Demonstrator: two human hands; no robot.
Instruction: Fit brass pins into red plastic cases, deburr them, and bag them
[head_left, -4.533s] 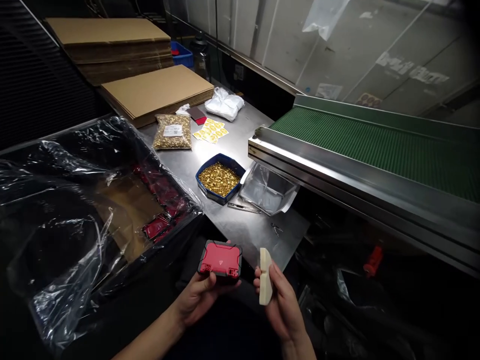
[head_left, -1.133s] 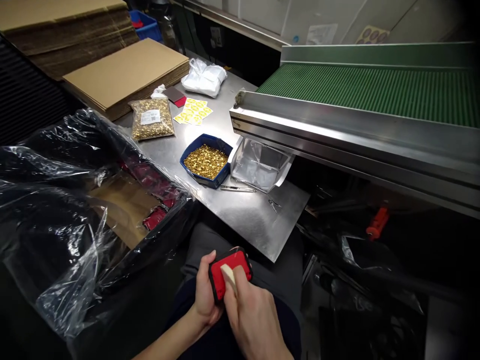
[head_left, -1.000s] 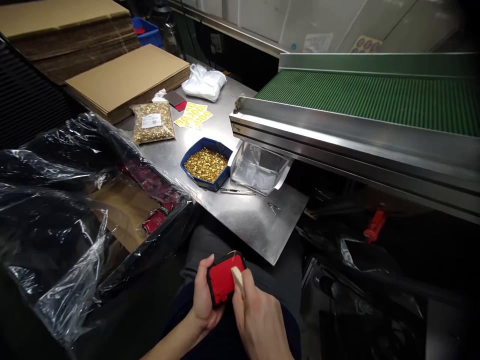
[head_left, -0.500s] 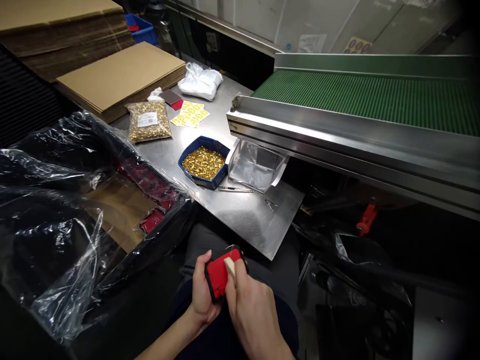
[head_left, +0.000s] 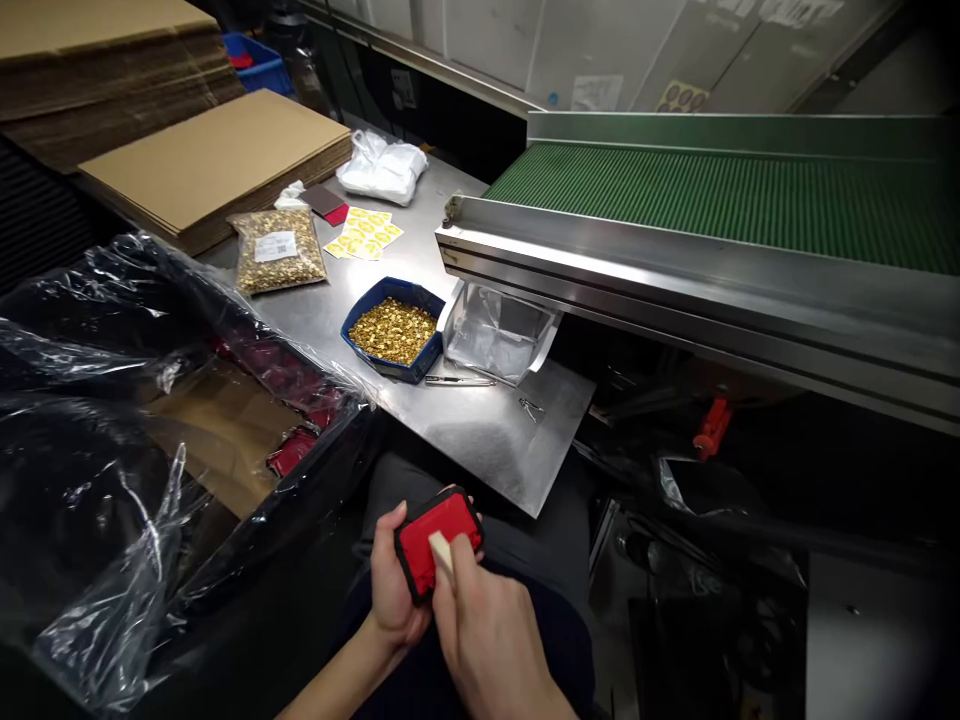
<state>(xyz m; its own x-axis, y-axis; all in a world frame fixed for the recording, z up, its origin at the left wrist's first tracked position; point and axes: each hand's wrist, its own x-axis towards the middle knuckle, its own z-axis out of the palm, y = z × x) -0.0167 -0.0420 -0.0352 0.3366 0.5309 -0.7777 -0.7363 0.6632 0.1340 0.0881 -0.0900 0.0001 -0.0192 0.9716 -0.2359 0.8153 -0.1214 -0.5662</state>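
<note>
My left hand (head_left: 396, 585) is closed around a flat rectangular piece with a red face and a black rim (head_left: 448, 512), held tilted above my lap. Pinched in my right hand (head_left: 486, 615) is a flat pale stick (head_left: 441, 548), whose tip lies against or just over the red face. The lower part of that face looks uneven. Part of the stick is covered by my fingers. Beyond my hands, a blue tray (head_left: 352, 345) of small gold pieces (head_left: 394, 330) rests on the metal table (head_left: 480, 435).
A clear-lined open box (head_left: 495, 335), tweezers (head_left: 461, 381), a bag of gold pieces (head_left: 277, 250) and yellow sticker sheets (head_left: 364, 235) lie on the table. Cardboard sheets (head_left: 217, 160) are stacked behind. Black plastic (head_left: 90, 450) drapes a carton at left; a green conveyor (head_left: 675, 195) runs right.
The stick's tip has moved from the upper right of the red face down toward its middle. The whole view has shifted slightly; both hands keep their hold.
</note>
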